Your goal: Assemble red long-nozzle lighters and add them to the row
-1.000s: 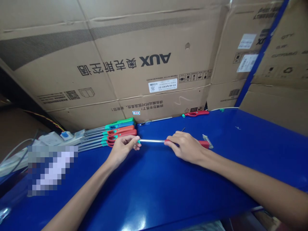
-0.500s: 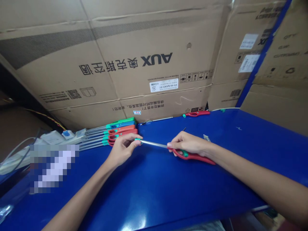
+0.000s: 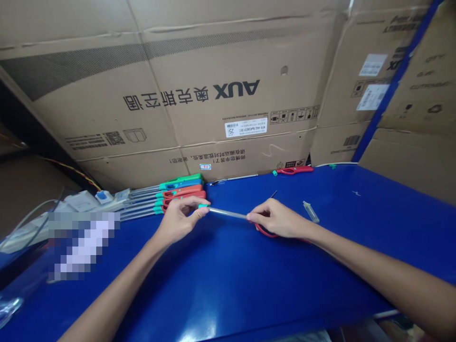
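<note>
My left hand (image 3: 180,217) pinches a small green collar (image 3: 203,206) at one end of a silvery metal tube (image 3: 228,212). The tube runs slantwise to my right hand (image 3: 280,217), whose fingers close around its other end and a red lighter handle (image 3: 265,231). Most of that handle is hidden under the right palm, and only its lower loop and part of the tail show. Together they look like one long-necked lighter, held just above the blue table (image 3: 228,280). I cannot tell how firmly collar and tube are joined.
Several long-necked lighters (image 3: 185,191) lie stacked behind my left hand, tubes pointing left. At the back are a red handle (image 3: 297,170) and a thin metal rod (image 3: 242,177). A clear small tank (image 3: 311,212) lies beyond my right wrist. Cardboard (image 3: 213,57) walls the rear.
My right hand has turned over the red handle, covering its green trigger and more of its body. The clear tank shows more fully. The view has shifted slightly.
</note>
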Available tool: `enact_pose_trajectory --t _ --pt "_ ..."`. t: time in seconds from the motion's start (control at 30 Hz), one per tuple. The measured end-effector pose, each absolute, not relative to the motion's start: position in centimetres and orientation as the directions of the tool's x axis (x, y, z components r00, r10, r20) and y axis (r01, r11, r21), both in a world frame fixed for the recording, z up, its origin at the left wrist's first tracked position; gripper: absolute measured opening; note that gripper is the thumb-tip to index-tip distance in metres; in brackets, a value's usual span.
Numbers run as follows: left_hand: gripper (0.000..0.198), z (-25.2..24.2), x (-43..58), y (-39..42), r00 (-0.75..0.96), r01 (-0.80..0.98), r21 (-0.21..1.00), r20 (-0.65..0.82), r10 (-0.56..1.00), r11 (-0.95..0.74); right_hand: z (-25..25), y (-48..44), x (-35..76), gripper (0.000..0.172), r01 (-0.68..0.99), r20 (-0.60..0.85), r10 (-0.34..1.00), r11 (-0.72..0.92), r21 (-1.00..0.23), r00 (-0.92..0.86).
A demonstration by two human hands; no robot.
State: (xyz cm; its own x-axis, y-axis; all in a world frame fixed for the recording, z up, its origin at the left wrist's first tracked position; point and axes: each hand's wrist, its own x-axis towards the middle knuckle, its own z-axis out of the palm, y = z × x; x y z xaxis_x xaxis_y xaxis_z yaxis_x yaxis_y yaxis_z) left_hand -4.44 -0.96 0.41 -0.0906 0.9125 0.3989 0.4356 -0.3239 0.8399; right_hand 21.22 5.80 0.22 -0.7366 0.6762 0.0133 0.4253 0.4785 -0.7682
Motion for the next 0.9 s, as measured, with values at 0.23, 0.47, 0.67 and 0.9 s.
enact_pose_trajectory --t 0.23,0.47,0.67,0.9 --pt "0.026 1.1 -4.2 -1.1 -0.135 0.354 0.889 0.355 0.925 -0.289 -0.5 4.9 20.9 0.033 0.414 0.29 0.679 0.673 -0.612 -0.675" --pt "0.032 0.6 -3.8 -0.7 -0.22 0.143 0.922 0.384 0.897 -0.36 -0.3 4.8 20.7 0.035 0.334 0.404 0.636 0.727 -0.6 -0.658" --pt "0.043 1.4 -1.5 -1.6 -0.242 -0.025 0.892 0.432 0.869 -0.451 -0.4 4.4 20.6 0.034 0.165 0.481 0.633 0.692 -0.703 -0.607" --pt "0.036 6.3 3.9 -2.2 -0.092 -0.226 0.82 0.52 0.849 -0.526 -1.0 3.3 19.9 0.028 0.0 0.613 0.69 0.664 -0.748 -0.384"
